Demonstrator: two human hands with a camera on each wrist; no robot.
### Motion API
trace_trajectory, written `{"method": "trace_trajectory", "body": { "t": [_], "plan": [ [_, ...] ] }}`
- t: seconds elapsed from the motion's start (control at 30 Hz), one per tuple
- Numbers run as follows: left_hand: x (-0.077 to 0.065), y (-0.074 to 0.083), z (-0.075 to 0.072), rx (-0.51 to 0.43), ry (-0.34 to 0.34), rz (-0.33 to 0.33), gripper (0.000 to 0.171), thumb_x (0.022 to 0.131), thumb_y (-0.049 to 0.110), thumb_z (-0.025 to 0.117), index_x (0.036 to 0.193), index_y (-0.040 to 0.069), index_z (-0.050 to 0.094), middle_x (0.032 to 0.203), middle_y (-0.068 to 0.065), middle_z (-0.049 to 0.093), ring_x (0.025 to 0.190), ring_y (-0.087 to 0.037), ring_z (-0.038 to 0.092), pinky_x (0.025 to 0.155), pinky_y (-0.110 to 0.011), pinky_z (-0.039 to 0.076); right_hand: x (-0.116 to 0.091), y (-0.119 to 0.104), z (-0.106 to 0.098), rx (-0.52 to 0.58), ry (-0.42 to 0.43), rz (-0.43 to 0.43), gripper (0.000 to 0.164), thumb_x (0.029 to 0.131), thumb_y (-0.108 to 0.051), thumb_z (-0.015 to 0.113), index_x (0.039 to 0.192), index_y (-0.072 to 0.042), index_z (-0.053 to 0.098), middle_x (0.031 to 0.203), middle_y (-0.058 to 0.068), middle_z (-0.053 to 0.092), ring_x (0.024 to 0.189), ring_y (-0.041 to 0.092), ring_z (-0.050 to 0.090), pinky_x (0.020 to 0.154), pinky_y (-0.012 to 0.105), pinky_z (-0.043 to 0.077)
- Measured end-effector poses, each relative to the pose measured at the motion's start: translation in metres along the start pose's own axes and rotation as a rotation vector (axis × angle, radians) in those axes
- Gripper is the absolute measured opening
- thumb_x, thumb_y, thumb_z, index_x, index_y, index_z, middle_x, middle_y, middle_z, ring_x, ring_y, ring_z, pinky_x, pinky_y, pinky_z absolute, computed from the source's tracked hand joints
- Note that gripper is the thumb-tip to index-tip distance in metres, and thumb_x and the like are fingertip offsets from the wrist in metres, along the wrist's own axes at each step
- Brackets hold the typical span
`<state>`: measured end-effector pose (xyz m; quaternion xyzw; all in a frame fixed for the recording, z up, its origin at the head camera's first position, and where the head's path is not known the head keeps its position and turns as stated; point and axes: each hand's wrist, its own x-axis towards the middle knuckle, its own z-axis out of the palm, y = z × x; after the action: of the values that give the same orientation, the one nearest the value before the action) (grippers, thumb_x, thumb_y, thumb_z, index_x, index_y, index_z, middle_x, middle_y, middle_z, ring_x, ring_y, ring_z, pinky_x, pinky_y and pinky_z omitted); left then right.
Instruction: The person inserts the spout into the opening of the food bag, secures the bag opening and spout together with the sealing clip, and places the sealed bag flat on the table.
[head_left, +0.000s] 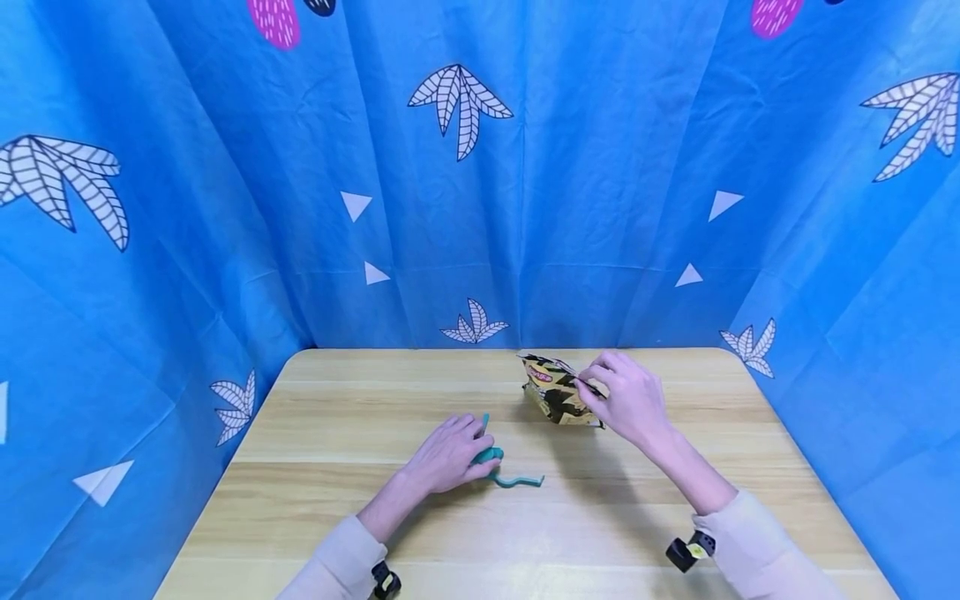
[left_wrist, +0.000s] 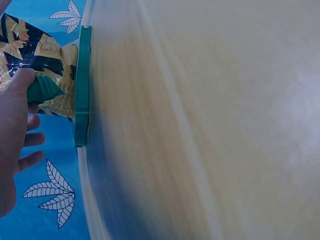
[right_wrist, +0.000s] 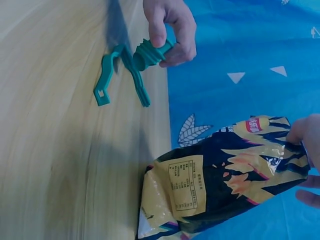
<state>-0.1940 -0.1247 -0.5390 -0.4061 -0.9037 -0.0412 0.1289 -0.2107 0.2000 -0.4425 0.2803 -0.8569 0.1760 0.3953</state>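
Note:
My left hand [head_left: 448, 457] pinches the ribbed cap [right_wrist: 148, 56] of a green bag clip with a pour spout between thumb and fingers, low over the table. The clip's two thin arms [right_wrist: 103, 82] are spread apart; in the left wrist view one arm [left_wrist: 82, 90] appears edge-on along the tabletop. My right hand [head_left: 628, 396] pinches the top edge of a black and gold snack bag [head_left: 553, 398] with a red label. The bag stands tilted, its bottom on the table, beyond and to the right of the clip. The bag's opening is not clearly visible.
A light wooden table [head_left: 330, 417] with rounded far corners lies under both hands. Blue curtain [head_left: 570, 183] with leaf and triangle prints hangs behind the table and along both sides. Dark wrist devices [head_left: 684, 552] sit at both cuffs.

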Motion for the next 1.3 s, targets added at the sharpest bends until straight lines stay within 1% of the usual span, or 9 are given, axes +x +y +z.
{"method": "trace_trajectory", "body": {
  "t": [0.37, 0.6, 0.83, 1.07, 1.3],
  "plan": [
    [0.0, 0.0, 0.002, 0.006, 0.022, 0.01, 0.028, 0.103, 0.052, 0.061, 0.094, 0.025, 0.064, 0.094, 0.005, 0.058, 0.09, -0.012, 0.051, 0.081, -0.03, 0.05, -0.007, 0.003, -0.003, 0.004, 0.019, 0.024, 0.006, 0.079, -0.019, 0.08, 0.079, -0.017, 0.075, 0.08, -0.001, 0.071, 0.078, 0.024, 0.07, 0.052, 0.036, 0.054],
    [0.0, -0.001, 0.001, 0.01, 0.028, 0.013, 0.028, 0.103, 0.052, 0.06, 0.095, 0.026, 0.065, 0.097, 0.005, 0.061, 0.092, -0.012, 0.053, 0.083, -0.03, 0.051, -0.012, 0.007, -0.006, 0.025, 0.032, 0.038, 0.004, 0.078, -0.019, 0.075, 0.078, -0.017, 0.072, 0.079, -0.002, 0.071, 0.076, 0.023, 0.069, 0.053, 0.038, 0.053],
    [-0.001, 0.0, 0.002, 0.009, 0.022, 0.007, 0.028, 0.103, 0.053, 0.06, 0.095, 0.026, 0.065, 0.098, 0.005, 0.062, 0.093, -0.012, 0.053, 0.085, -0.03, 0.052, -0.015, 0.01, -0.009, 0.017, 0.033, 0.031, 0.006, 0.079, -0.022, 0.073, 0.078, -0.017, 0.07, 0.081, -0.002, 0.072, 0.074, 0.022, 0.067, 0.05, 0.034, 0.051],
    [-0.001, -0.001, 0.002, 0.006, 0.026, 0.005, 0.028, 0.103, 0.052, 0.061, 0.095, 0.026, 0.065, 0.097, 0.006, 0.061, 0.092, -0.012, 0.052, 0.084, -0.03, 0.051, -0.019, 0.012, -0.01, 0.02, 0.033, 0.038, 0.007, 0.078, -0.024, 0.071, 0.077, -0.017, 0.069, 0.079, -0.002, 0.071, 0.072, 0.02, 0.066, 0.048, 0.033, 0.048],
    [-0.002, -0.001, 0.002, 0.001, 0.036, 0.008, 0.027, 0.102, 0.052, 0.062, 0.094, 0.026, 0.064, 0.096, 0.005, 0.061, 0.092, -0.012, 0.052, 0.084, -0.03, 0.051, -0.021, 0.013, -0.013, 0.017, 0.034, 0.049, 0.008, 0.078, -0.024, 0.07, 0.076, -0.017, 0.069, 0.078, -0.003, 0.071, 0.071, 0.02, 0.066, 0.048, 0.034, 0.048]
  ]
}}
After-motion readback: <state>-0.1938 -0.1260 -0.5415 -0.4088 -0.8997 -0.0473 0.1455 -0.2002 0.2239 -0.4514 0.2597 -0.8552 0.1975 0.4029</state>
